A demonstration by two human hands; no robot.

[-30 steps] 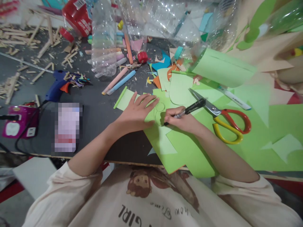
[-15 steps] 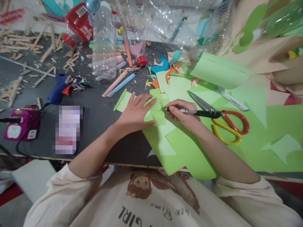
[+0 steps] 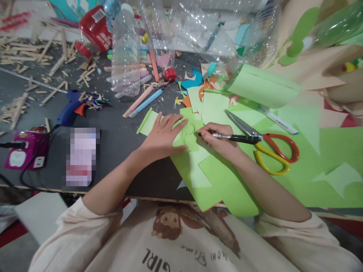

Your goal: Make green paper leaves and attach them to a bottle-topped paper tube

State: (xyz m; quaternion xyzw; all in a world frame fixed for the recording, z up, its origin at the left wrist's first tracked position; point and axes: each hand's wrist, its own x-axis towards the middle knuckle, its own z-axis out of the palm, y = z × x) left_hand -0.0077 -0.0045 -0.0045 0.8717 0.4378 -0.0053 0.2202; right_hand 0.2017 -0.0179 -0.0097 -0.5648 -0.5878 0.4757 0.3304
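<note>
A black pen (image 3: 241, 138) is gripped in my right hand (image 3: 218, 139), its tip on or just over a small green paper piece (image 3: 194, 142). A drawn circle with curved outlines shows on that piece. My left hand (image 3: 163, 136) lies flat with fingers spread, resting on the piece's left side and holding nothing. Part of the drawing is hidden under the fingers. More green paper sheets (image 3: 224, 177) lie beneath and to the right. Scissors (image 3: 272, 147) with red and yellow handles rest on the paper beside my right hand.
A blue glue gun (image 3: 72, 105), a phone (image 3: 82, 156) and a purple box (image 3: 27, 149) with cables sit at left. Wooden sticks (image 3: 27, 49) are scattered behind them. Clear plastic bottles (image 3: 126, 53), colored sticks (image 3: 146, 102) and a rolled green paper (image 3: 263, 85) lie toward the back.
The pen tip and my right hand have shifted slightly down and left along the drawn outline. My left hand stays in place on the paper.
</note>
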